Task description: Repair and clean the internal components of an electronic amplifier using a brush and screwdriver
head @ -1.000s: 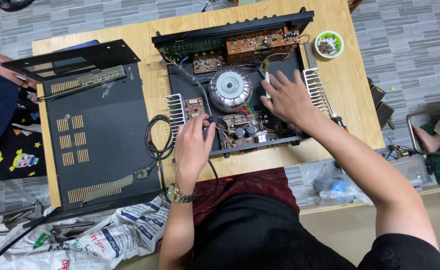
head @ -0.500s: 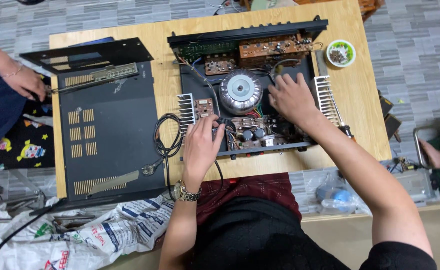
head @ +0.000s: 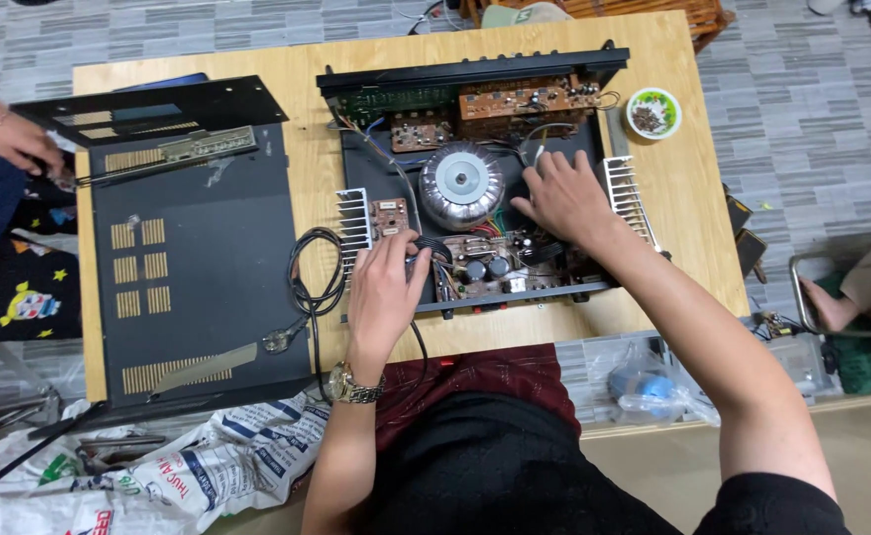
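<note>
An opened black amplifier chassis [head: 356,159] lies on a wooden table [head: 698,198], with circuit boards and a round silver transformer [head: 460,185] inside. My left hand [head: 384,287], with a gold watch on the wrist, rests on the chassis's near left part, its fingers curled on black wires by a small brown board [head: 390,215]. My right hand [head: 564,198] lies flat with fingers spread inside the chassis, just right of the transformer. A finned heatsink [head: 626,193] stands beside that hand.
The black metal cover [head: 193,287] lies on the table's left, with a front panel [head: 148,114] behind it. A coiled black cable [head: 312,277] sits beside the chassis. A small green bowl of screws [head: 653,112] stands at far right. Another person's hand [head: 24,144] is at left.
The view has shifted a little. My right hand has moved slightly toward the chassis's back. My left hand stays on the wires.
</note>
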